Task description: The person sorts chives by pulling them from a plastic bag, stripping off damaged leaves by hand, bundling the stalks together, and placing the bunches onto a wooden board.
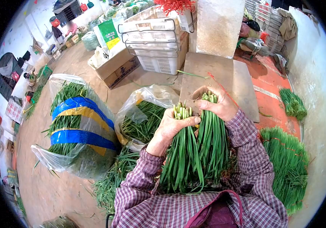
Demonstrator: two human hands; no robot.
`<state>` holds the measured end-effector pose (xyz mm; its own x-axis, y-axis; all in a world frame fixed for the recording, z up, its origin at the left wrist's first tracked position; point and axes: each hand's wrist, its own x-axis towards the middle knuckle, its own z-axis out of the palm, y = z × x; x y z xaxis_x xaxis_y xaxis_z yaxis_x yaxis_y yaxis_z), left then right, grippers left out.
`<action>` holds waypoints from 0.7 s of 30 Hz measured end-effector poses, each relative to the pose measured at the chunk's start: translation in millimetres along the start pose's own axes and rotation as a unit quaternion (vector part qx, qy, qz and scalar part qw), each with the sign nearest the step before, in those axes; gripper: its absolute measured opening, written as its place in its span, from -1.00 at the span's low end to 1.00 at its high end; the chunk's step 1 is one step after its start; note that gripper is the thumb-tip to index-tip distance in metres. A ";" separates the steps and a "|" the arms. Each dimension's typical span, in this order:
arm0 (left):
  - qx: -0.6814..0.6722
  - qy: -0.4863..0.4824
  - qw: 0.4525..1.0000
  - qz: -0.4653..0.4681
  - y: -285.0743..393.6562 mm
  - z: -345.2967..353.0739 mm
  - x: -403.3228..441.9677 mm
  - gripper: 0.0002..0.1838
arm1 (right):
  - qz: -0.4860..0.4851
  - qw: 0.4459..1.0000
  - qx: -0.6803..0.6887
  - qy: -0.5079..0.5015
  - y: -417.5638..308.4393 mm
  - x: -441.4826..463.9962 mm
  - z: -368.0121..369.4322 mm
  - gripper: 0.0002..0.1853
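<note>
My left hand is wrapped round a bunch of garlic chives, its pale cut ends upward and its green leaves hanging toward my lap. Close beside it, my right hand grips a second bunch of chives, also with the stem ends on top. The two bunches hang side by side, and their leaves touch. A thin red tie runs up past my right hand; whether the fingers pinch it, I cannot tell.
Left of me stand a taped bag of greens and an open plastic bag. Loose leaves lie on the floor. Tied chives are stacked at my right. Ahead are a cardboard box, white crates and a board.
</note>
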<state>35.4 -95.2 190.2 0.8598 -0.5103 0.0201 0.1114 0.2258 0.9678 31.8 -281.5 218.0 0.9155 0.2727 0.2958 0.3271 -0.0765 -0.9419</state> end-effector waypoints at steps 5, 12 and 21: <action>-0.002 0.009 1.000 0.001 1.3 3.4 -0.9 -0.78 | 0.025 1.000 0.013 0.001 -2.4 -0.7 1.6 -0.77; -0.048 0.128 0.990 -0.018 -24.2 -47.9 -1.7 -0.77 | 0.047 0.996 0.038 0.064 7.7 -11.0 -25.7 -0.81; -0.068 0.139 0.987 0.033 -17.7 -41.1 -4.5 -0.36 | 0.016 0.995 -0.069 0.069 -1.2 -1.4 -2.1 -0.81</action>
<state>50.0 -62.8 162.7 0.9686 -0.2484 -0.0059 0.1004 0.3694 0.9238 30.6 -283.8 219.1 0.9465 0.1346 0.2933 0.3170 -0.2173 -0.9232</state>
